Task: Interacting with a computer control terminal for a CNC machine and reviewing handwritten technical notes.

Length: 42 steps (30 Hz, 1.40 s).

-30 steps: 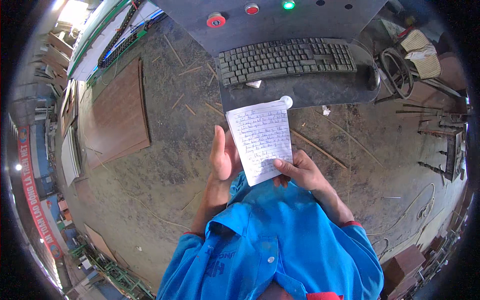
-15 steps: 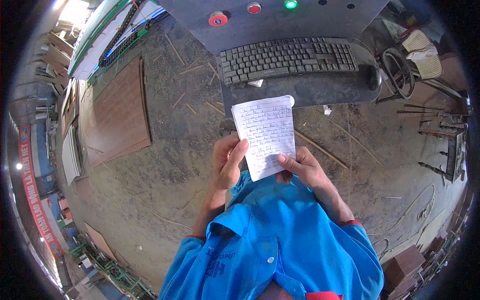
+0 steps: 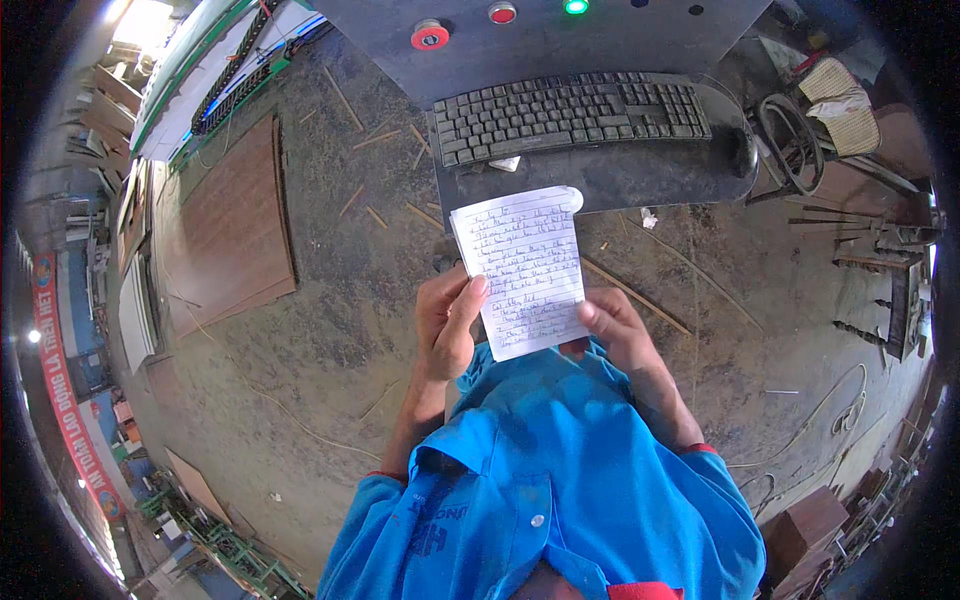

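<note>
A small white lined notepad (image 3: 518, 268) covered in blue handwriting is held upright in front of my blue shirt. My left hand (image 3: 449, 327) grips its left edge, thumb over the front. My right hand (image 3: 613, 330) holds its lower right edge with the thumb at the margin; its other fingers are partly hidden behind the paper. Just beyond the pad, a dusty black keyboard (image 3: 571, 117) and a black mouse (image 3: 738, 147) rest on a dark metal shelf (image 3: 640, 182).
Above is a panel with red (image 3: 430, 35) and green (image 3: 576, 6) buttons. A brown board (image 3: 225, 230) lies left, wood strips on the floor (image 3: 340, 400). At right are a coiled hose (image 3: 790, 150), a woven item (image 3: 835, 105) and a dark frame (image 3: 900, 310). A machine (image 3: 220, 60) stands upper left.
My left hand, open at the pad's side a second ago, has closed on its left edge. My right thumb has slid from the page face toward the right edge. The pad has risen slightly.
</note>
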Tool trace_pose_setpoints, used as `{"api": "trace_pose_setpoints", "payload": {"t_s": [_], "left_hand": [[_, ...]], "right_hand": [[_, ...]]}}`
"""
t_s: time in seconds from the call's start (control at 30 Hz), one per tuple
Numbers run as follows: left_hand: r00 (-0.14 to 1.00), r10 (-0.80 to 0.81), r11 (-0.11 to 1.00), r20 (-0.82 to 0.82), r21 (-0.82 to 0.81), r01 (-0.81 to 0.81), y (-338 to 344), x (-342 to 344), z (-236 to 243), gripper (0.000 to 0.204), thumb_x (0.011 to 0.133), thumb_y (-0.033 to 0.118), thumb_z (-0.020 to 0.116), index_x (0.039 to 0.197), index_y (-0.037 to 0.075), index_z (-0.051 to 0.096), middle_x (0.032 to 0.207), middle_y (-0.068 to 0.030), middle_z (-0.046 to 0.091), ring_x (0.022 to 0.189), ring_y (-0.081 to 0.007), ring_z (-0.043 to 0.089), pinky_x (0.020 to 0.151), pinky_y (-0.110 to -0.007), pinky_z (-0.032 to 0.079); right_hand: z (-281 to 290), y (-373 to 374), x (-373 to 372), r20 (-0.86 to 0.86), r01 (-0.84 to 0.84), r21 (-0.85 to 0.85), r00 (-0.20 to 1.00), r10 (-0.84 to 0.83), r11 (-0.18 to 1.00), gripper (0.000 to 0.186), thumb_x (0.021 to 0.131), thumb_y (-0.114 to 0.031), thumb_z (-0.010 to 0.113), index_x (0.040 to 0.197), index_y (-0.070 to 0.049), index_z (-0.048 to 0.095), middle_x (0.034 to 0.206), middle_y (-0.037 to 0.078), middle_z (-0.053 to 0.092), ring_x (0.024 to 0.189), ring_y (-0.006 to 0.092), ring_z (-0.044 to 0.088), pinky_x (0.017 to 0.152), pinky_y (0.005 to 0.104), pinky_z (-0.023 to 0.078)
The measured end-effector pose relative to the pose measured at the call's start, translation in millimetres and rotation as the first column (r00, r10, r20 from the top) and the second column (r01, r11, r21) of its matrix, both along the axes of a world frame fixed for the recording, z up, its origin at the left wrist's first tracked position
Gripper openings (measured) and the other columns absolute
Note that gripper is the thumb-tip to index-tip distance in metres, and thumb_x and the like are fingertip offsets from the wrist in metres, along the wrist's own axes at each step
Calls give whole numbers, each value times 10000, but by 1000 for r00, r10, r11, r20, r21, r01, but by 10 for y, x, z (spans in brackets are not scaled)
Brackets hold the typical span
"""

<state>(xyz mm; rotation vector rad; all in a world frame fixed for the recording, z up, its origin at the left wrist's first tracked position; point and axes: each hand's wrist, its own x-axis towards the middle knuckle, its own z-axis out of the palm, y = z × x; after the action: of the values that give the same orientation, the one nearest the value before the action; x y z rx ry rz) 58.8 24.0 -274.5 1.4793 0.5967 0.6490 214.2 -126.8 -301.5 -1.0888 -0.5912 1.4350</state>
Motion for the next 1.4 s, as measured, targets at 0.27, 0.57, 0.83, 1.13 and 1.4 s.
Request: {"api": "trace_pose_setpoints", "payload": {"t_s": [0.27,0.57,0.83,1.13,1.4], "left_hand": [[1000,3,999,-29,38,-2,25,-76,7,357,990,256,496,956,-67,643,779,-52,630,681,-66,503,592,-243,364],[1000,2,999,-11,43,-1,13,18,92,348,986,248,506,942,-68,645,753,-62,627,663,-66,506,574,-245,361],[998,-41,993,-47,106,46,20,104,88,338,987,242,499,902,-57,633,719,-49,616,628,-57,474,550,-244,339],[997,-77,995,-3,66,77,8,201,122,339,992,237,487,870,-49,620,691,-30,585,612,-40,430,530,-239,304],[997,-77,992,-10,97,78,3,194,127,345,993,239,483,844,-44,610,691,-28,580,602,-41,424,527,-239,300]], "right_hand": [[-530,95,665,131,401,-45,910,-393,915,490,976,-466,493,810,-30,646,654,54,615,540,114,554,490,262,410],[-1314,186,1382,282,621,-329,784,-554,711,469,936,-394,605,631,-38,629,540,53,557,474,137,509,469,307,371],[-1702,136,1457,289,641,-306,767,-573,704,564,910,-466,619,516,-63,606,475,54,550,423,139,519,439,271,391],[-1807,134,1508,240,671,-227,741,-627,706,583,875,-441,676,497,1,635,473,74,552,422,143,457,479,308,347],[-1751,140,1491,258,662,-213,747,-613,718,597,874,-476,657,529,11,651,495,104,587,444,179,516,509,321,411]]}}
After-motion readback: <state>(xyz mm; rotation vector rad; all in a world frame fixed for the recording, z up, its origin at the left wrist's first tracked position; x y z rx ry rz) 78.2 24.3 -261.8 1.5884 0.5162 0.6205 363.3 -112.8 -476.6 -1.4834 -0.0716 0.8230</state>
